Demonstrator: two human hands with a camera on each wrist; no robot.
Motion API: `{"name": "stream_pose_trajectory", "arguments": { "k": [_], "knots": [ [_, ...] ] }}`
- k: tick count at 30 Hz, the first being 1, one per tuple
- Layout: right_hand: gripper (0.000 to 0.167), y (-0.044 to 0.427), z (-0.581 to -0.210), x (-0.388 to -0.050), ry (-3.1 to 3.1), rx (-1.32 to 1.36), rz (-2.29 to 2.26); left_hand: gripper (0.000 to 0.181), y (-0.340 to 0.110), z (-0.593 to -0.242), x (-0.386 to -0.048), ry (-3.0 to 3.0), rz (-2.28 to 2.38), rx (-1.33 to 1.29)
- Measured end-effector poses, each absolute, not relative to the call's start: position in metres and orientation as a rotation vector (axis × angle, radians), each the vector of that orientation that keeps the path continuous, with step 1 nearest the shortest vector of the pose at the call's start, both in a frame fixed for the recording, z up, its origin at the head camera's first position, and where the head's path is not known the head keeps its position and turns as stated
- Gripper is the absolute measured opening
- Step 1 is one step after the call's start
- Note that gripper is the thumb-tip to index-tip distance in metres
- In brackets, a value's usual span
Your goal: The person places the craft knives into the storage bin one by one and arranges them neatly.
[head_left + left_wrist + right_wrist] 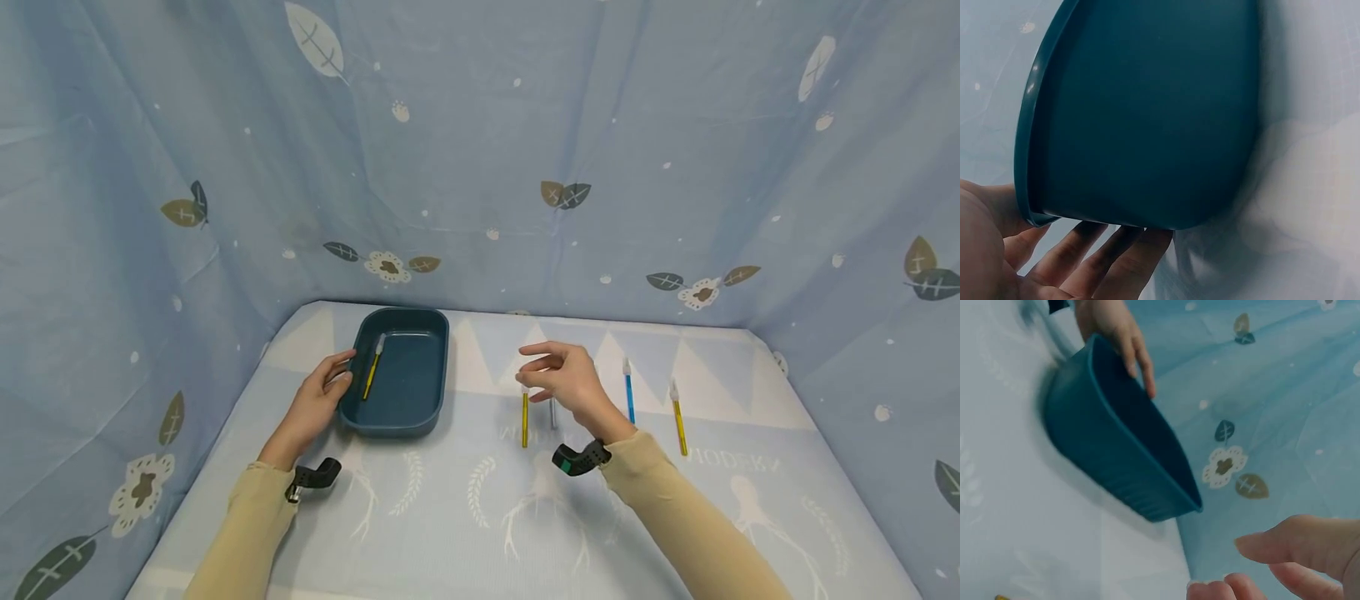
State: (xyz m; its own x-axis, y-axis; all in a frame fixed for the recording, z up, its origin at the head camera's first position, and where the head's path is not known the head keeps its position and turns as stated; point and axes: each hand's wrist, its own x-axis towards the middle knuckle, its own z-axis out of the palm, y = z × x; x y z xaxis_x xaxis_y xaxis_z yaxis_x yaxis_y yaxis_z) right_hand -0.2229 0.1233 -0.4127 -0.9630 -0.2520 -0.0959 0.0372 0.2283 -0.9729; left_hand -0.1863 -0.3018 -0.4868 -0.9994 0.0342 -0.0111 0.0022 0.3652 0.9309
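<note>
A dark teal tray (pixel 407 432) stands at the left of the table. My left hand (pixel 315 406) holds its left side, thumb at the rim and fingers (pixel 1129 265) against the outer wall. Inside lies a yellow pen-like tool (pixel 371 375) with a pale cap. Over the table's middle, my right hand (pixel 566 382) hovers with thumb and fingers curved but apart; nothing shows between them in the right wrist view. Below it lie a second yellow pen-like tool (pixel 525 425) and a silver one (pixel 553 414), both partly hidden by the hand.
To the right of my right hand lie a blue pen-like tool (pixel 630 400) and another yellow one (pixel 679 425), both with pale caps. Patterned blue curtains (pixel 487 150) enclose the back and sides of the table (pixel 450 533).
</note>
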Motion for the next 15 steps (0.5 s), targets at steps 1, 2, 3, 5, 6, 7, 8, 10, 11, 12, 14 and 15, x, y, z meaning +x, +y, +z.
{"name": "stream_pose_trajectory", "arguments": {
  "k": [1,2,3,5,6,7,8,10,11,12,14,15],
  "knots": [
    [0.043,0.124,-0.415,-0.223,2.276,-0.189,-1.798,0.057,-0.302,-0.487,-0.186,2.571,1.756,0.035],
    [0.042,0.124,-0.416,-0.223,2.283,-0.173,-1.790,0.057,-0.302,-0.487,-0.187,2.571,1.757,0.037],
    [0.041,0.125,-0.418,-0.222,2.291,-0.157,-1.782,0.057,-0.302,-0.487,-0.187,2.570,1.758,0.037],
    [0.040,0.126,-0.422,-0.222,2.297,-0.124,-1.770,0.057,-0.302,-0.487,-0.187,2.568,1.763,0.036],
    [0.039,0.127,-0.425,-0.222,2.299,-0.113,-1.764,0.057,-0.302,-0.488,-0.187,2.567,1.765,0.033],
    [0.039,0.127,-0.428,-0.222,2.299,-0.104,-1.760,0.057,-0.302,-0.488,-0.187,2.568,1.764,0.029],
    [0.039,0.128,-0.431,-0.221,2.298,-0.098,-1.755,0.057,-0.302,-0.488,-0.187,2.569,1.763,0.024],
    [0.040,0.129,-0.439,-0.221,2.297,-0.091,-1.747,0.057,-0.301,-0.488,-0.187,2.570,1.763,0.017],
    [0.040,0.130,-0.443,-0.221,2.299,-0.088,-1.745,0.057,-0.301,-0.488,-0.187,2.570,1.764,0.014],
    [0.041,0.130,-0.446,-0.221,2.299,-0.086,-1.747,0.057,-0.301,-0.488,-0.187,2.570,1.765,0.012],
    [0.042,0.130,-0.453,-0.220,2.288,-0.070,-1.760,0.057,-0.301,-0.489,-0.187,2.569,1.770,0.016],
    [0.042,0.130,-0.457,-0.220,2.281,-0.059,-1.769,0.057,-0.301,-0.489,-0.187,2.568,1.775,0.019]
  ]
}}
